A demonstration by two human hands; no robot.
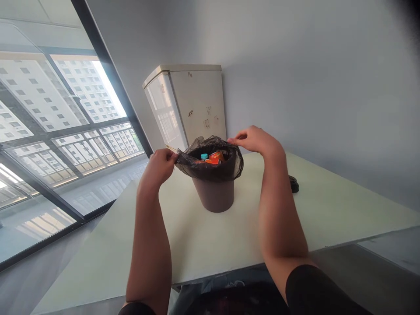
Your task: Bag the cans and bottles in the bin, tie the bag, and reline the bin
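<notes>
A small brown bin [215,196] stands on a pale table [210,245], lined with a thin black bag [213,170] folded over its rim. Inside the bag lie an orange packet [215,157] and a bottle with a blue cap [204,156]. My left hand [160,165] is closed, pinching the bag's edge at the bin's left side. My right hand [254,140] pinches the bag's edge at the far right of the rim. Both forearms reach forward over the table.
A white cabinet-like appliance [187,105] stands behind the bin against the grey wall. A small black object [293,183] lies on the table right of my right arm. A large window [49,144] with a dark frame fills the left side.
</notes>
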